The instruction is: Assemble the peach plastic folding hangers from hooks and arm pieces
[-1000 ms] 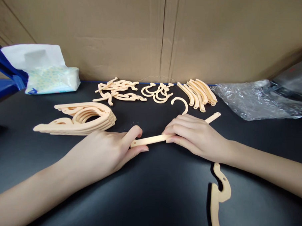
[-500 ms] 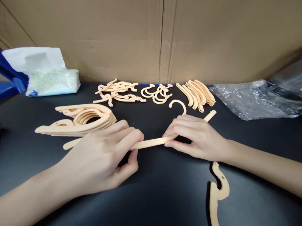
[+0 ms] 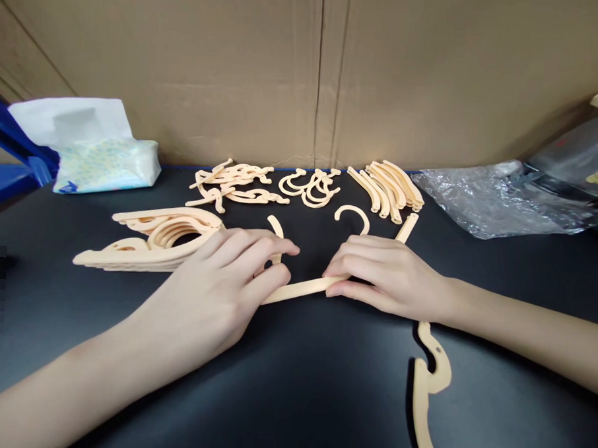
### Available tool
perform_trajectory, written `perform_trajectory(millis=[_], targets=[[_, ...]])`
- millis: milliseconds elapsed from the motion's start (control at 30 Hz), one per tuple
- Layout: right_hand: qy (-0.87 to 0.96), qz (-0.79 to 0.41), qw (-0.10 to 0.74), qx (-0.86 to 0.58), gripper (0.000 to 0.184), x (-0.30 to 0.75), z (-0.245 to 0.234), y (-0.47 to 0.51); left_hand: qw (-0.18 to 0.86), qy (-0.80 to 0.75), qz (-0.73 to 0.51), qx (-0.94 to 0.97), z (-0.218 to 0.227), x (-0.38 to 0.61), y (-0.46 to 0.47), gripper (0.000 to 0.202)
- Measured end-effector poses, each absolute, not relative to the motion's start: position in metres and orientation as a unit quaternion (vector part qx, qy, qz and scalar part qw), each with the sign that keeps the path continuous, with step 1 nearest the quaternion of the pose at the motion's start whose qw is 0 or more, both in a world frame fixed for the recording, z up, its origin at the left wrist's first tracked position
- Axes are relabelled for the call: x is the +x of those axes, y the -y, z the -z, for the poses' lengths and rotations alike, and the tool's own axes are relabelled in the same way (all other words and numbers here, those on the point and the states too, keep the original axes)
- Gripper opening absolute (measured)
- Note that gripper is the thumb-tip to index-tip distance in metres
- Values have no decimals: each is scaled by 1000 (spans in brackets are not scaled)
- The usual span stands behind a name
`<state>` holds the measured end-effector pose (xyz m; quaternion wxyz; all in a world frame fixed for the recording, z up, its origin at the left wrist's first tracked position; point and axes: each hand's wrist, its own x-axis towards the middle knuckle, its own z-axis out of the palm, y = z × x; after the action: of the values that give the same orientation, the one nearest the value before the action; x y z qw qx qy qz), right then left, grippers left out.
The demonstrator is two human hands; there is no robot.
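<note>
A cream plastic folding hanger [image 3: 303, 289] stretches between my two hands. My left hand [image 3: 232, 277] is closed around its left part, with the index finger reaching out above the thumb. Behind those fingers a curved arm piece [image 3: 276, 225] sticks up; its joint is hidden. My right hand [image 3: 389, 271] pinches the bar with thumb and fingers. A hook [image 3: 355, 214] rises behind the right knuckles, and a straight arm end [image 3: 406, 227] shows past the back of that hand. Below the right wrist lies a separate hanger piece [image 3: 422, 408] with a notched end.
Left of my left hand lies a stack of folded hangers [image 3: 149, 260]. Along the back are loose jointed pieces [image 3: 236, 181], hooks [image 3: 313, 187] and curved arms [image 3: 390, 188]. A tissue pack [image 3: 108, 166] stands back left, clear plastic bags [image 3: 488, 196] at right, cardboard [image 3: 236, 69] behind.
The arm end that lay left of my left hand has gone from there; an arm piece now stands up behind my left fingers. The right hand has barely moved.
</note>
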<state>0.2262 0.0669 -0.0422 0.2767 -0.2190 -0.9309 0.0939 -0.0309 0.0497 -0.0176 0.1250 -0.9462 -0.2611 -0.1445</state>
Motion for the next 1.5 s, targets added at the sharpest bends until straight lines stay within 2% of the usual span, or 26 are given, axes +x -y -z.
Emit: perform_trajectory(millis=[133,233,300,533,633,900,1067,1233,1367,1500], targets=[[933,-83,272,-219,18,226,42,-66,83,314,161,-932,20,-32,-50,23],[938,-63,266,-213,21,226,42,-66,101,335,150,-925,20,-31,-48,48],[940,-52,265,-210,22,226,42,-66,117,341,137,-923,20,-30,-47,57],[943,-36,251,-215,25,225,42,-66,115,307,141,-934,22,-25,-44,30],[940,-48,250,-227,26,225,42,-67,133,295,149,-934,22,-24,-43,24],[931,-31,265,-248,19,225,41,-67,119,299,137,-937,22,-26,-47,22],[922,-13,274,-275,25,224,41,-68,115,301,130,-938,18,-26,-47,21],[873,9,309,-377,31,224,40,-67,110,311,113,-937,14,-27,-48,23],[841,-36,296,-452,31,225,40,-67,116,299,93,-942,16,-30,-50,27],[874,-55,288,-388,26,225,40,-66,116,291,98,-944,18,-32,-53,29]])
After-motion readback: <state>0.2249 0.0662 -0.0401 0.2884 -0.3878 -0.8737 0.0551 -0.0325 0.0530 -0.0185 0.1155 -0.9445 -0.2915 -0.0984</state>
